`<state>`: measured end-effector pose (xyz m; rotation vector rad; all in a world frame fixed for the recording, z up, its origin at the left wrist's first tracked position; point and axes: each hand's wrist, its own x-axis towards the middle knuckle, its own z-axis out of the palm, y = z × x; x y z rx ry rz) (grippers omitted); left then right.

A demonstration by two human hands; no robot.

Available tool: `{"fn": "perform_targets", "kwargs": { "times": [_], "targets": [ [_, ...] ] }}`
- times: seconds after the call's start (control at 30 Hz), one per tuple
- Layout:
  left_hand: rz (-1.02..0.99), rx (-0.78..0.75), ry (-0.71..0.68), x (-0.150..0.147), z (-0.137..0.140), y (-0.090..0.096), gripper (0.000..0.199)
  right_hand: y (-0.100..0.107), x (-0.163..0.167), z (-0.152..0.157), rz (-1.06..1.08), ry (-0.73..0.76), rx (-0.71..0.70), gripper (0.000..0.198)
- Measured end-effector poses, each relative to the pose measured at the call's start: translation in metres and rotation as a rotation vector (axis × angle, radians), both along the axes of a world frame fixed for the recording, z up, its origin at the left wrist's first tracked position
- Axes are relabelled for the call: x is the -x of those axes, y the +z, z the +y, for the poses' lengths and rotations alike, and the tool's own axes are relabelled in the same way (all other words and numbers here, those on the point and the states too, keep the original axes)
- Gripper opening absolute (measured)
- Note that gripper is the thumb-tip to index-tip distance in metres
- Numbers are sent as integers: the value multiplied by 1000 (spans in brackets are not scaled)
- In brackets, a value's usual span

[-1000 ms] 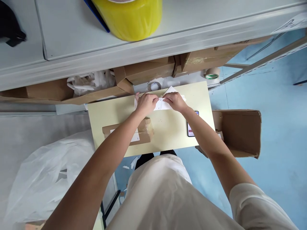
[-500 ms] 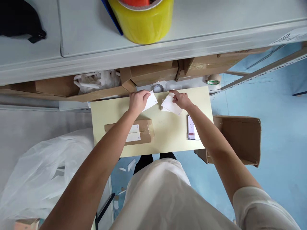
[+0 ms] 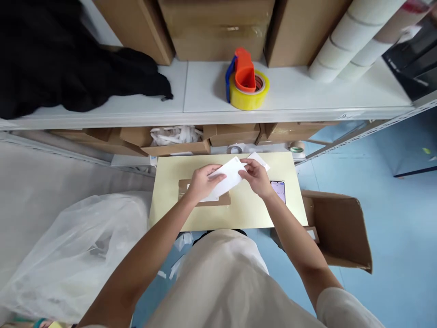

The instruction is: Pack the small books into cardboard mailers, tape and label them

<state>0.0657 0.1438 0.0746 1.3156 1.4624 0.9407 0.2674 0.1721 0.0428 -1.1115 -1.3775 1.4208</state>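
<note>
Both hands — left (image 3: 201, 182), right (image 3: 256, 176) — now pinch one white label (image 3: 228, 179), no longer apart.

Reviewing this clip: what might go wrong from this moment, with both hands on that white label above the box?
1. The white label is held in the air between the left hand and right hand; it may curl or land crooked on the cardboard box.
2. The phone lies near the right wrist on the small table; a sweep might knock it off.
</note>
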Motion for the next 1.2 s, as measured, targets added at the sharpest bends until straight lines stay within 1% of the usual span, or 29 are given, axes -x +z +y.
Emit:
{"fn": "perform_targets", "kwargs": {
  "times": [0.07, 0.1, 0.13, 0.2, 0.23, 0.27, 0.3, 0.37, 0.4, 0.47, 0.53, 0.63, 0.8, 0.93, 1.2],
  "targets": [
    [-114, 51, 66, 18, -30, 5, 36, 10, 6, -19, -40, -66, -71, 37],
    [-189, 87, 88, 25, -44, 6, 34, 16, 11, -30, -97, -114, -125, 37],
    [-259, 103, 124, 30, -57, 6, 32, 22, 16, -41, -181, -173, -194, 38],
    [-363, 92, 188, 34, -77, 7, 29, 36, 32, -66, -389, -285, -376, 45],
    [-395, 71, 216, 33, -84, 9, 28, 43, 42, -80, -488, -294, -477, 47],
    [-418, 50, 236, 33, -91, 11, 26, 51, 53, -93, -569, -258, -573, 47],
    [-439, 34, 245, 32, -96, 14, 25, 57, 64, -106, -630, -185, -651, 45],
    [-494, 21, 228, 33, -107, 20, 23, 66, 85, -127, -698, -49, -745, 36],
    [-531, 19, 209, 35, -112, 23, 23, 68, 94, -136, -715, -28, -764, 32],
    [-630, 19, 170, 43, -123, 28, 24, 70, 107, -148, -721, -75, -780, 27],
    [-744, 33, 138, 53, -135, 32, 26, 71, 115, -157, -694, -132, -794, 26],
    [-861, 70, 94, 67, -149, 34, 28, 73, 122, -168, -667, -157, -811, 24],
    [-846, 96, 58, 80, -161, 32, 28, 78, 132, -182, -686, -153, -778, 24],
    [-834, 98, 25, 86, -166, 32, 28, 79, 137, -188, -688, -145, -784, 25],
    [-827, 142, 0, 92, -172, 34, 29, 81, 140, -199, -715, -140, -741, 25]
  ]
}}
